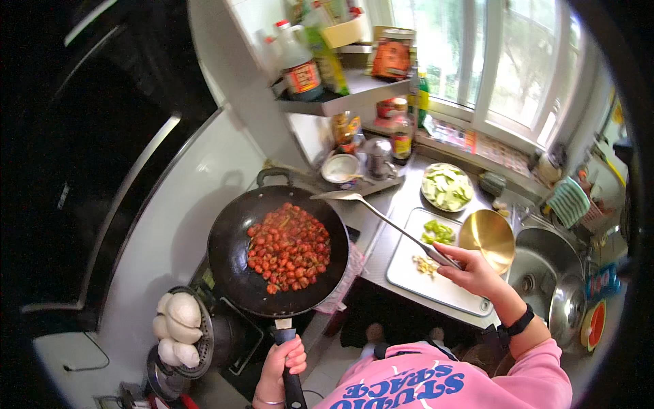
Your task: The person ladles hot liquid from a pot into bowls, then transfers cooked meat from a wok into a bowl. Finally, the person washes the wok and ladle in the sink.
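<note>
My left hand is wrapped around the black handle of a dark wok. A heap of glossy red pieces of food, perhaps dried chilies or small fruits, lies in the wok. Whether the wok sits on the burner or is held above it, I cannot tell. My right hand grips the dark end of a long metal spatula. Its flat blade is by the wok's far right rim. Below the right hand, a white cutting board carries chopped green pepper and minced pale bits.
A gold-coloured bowl overlaps the board, near a bowl of sliced green vegetable. The steel sink is at the right. White buns fill a steamer at lower left. Bottles and packets stand on a corner shelf.
</note>
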Demonstrator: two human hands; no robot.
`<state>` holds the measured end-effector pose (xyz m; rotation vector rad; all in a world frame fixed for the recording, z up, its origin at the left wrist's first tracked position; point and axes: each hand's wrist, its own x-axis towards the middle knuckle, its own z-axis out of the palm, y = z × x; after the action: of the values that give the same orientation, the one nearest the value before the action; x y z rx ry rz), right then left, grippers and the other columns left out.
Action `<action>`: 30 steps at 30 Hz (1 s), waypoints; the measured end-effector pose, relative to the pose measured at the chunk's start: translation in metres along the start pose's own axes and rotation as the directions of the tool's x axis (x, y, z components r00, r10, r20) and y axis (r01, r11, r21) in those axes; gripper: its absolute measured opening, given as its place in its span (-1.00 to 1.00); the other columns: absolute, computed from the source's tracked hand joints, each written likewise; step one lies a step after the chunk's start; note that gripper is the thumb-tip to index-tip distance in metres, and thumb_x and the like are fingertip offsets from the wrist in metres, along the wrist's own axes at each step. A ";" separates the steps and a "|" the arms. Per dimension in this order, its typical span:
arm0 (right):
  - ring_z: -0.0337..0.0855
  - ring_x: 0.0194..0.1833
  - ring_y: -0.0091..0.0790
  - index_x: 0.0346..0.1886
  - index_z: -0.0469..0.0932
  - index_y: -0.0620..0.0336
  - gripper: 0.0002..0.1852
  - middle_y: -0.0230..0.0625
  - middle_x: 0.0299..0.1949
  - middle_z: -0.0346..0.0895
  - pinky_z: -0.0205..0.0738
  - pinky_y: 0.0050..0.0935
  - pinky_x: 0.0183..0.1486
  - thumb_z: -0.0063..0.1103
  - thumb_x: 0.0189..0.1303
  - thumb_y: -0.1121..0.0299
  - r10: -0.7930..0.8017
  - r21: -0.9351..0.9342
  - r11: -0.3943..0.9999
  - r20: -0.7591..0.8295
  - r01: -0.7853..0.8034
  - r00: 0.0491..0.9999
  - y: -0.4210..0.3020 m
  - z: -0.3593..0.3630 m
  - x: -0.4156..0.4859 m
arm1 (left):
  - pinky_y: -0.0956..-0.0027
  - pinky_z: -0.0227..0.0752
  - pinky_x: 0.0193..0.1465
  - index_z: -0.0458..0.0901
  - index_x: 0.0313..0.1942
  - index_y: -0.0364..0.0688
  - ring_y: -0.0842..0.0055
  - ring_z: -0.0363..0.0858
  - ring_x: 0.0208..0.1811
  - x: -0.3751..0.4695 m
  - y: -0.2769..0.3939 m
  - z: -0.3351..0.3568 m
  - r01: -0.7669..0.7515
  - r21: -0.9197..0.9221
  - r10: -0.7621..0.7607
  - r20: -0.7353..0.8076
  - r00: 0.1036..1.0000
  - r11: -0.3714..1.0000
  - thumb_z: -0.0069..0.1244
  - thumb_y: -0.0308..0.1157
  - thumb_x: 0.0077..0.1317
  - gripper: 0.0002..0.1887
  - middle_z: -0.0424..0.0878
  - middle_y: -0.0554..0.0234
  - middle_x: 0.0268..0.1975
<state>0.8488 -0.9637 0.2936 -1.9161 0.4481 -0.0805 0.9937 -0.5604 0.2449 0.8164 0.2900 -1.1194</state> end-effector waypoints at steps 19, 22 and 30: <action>0.59 -0.43 -0.33 0.26 0.33 0.12 -0.48 -0.18 -0.29 0.62 0.46 -0.41 -0.36 0.15 0.22 0.33 -0.033 -0.052 0.998 -0.176 0.025 0.984 0.115 -0.220 -0.199 | 0.59 0.24 -0.67 0.41 -0.14 -0.31 0.70 0.24 -0.70 0.008 -0.163 0.215 0.408 -0.114 -0.384 0.185 0.904 0.906 -0.30 -0.43 0.42 -0.83 0.29 0.41 -0.60; 0.58 -0.20 0.08 0.23 0.33 0.15 -0.51 0.04 -0.17 0.56 0.46 -0.18 -0.17 0.06 0.26 0.22 -0.246 -0.347 0.920 -0.155 0.181 0.957 0.140 -0.241 -0.173 | 0.59 0.28 -0.65 0.42 -0.15 -0.26 0.66 0.31 -0.67 0.024 -0.178 0.233 0.471 -0.038 -0.448 0.247 0.859 0.881 -0.28 -0.42 0.43 -0.84 0.35 0.40 -0.59; 0.57 -0.19 0.11 0.24 0.35 0.06 -0.52 0.07 -0.14 0.55 0.46 -0.09 -0.13 0.03 0.26 0.18 -0.367 -0.458 0.841 -0.097 0.286 0.925 0.205 -0.271 -0.104 | 0.58 0.17 -0.69 0.43 -0.17 -0.34 0.74 0.17 -0.70 0.039 -0.185 0.280 0.447 0.011 -0.447 0.037 0.894 0.894 -0.27 -0.46 0.39 -0.83 0.23 0.46 -0.61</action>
<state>0.6251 -1.2320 0.2283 -2.4324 0.2627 -0.4152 0.7966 -0.8202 0.3337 0.7468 0.4606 -1.5665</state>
